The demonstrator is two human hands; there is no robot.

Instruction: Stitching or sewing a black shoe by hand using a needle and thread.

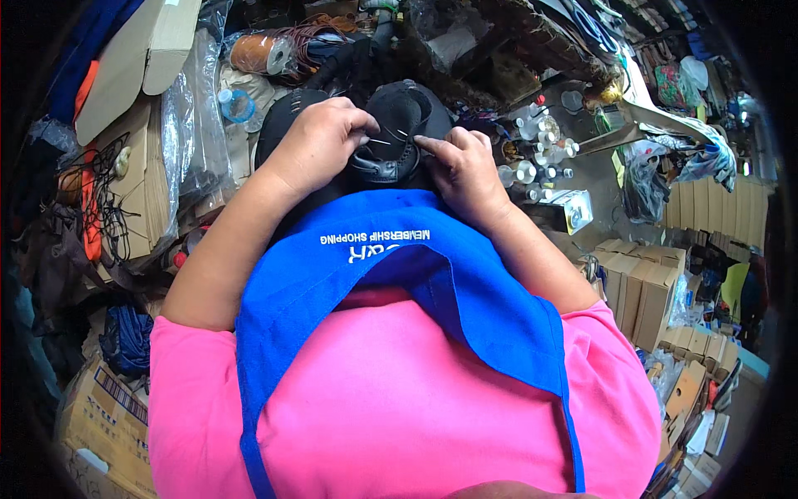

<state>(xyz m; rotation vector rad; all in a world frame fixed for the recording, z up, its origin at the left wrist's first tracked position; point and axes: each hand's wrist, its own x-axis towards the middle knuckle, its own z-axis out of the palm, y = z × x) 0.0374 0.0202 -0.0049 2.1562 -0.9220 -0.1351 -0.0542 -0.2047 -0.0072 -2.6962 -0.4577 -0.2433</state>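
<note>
- Far left: flat cardboard sheets (133,166) stacked upright, black cords (104,187) tangled over them, orange strip (90,218) beside.
- Lower left: printed carton (108,416); blue bundle (126,339) just above it.
- Upper left: clear plastic bag (195,125), small bottle (237,106) with blue cap, spool (259,54) of brown cord.
- Left hand (320,141): grip closed, thumb and forefinger pinched on a thin needle (380,141) at the shoe's upper; rest of the hand lies on the shoe's left side.
- Shoe (395,137): black leather, centre frame, held between both hands just above the apron's top edge. Opening faces the camera, sole rim towards the person.
- Second dark shoe (287,116) behind the left hand, mostly hidden.
- Right hand (465,170): fingers curled, forefinger tip pressed on the shoe's right edge. A second thin needle or thread shows near it; cannot tell whether the grip has hold of it.
- Blue apron (416,283) over pink shirt (399,407), fills the lower centre.
- Right of the hands: cluster of small white bottles (536,145) on the tabletop (594,179), small white box (573,208) near them.
- Further right: grey plastic bag (644,183), row of brown cartons (644,291), corrugated panels (715,208) at the far edge.
</note>
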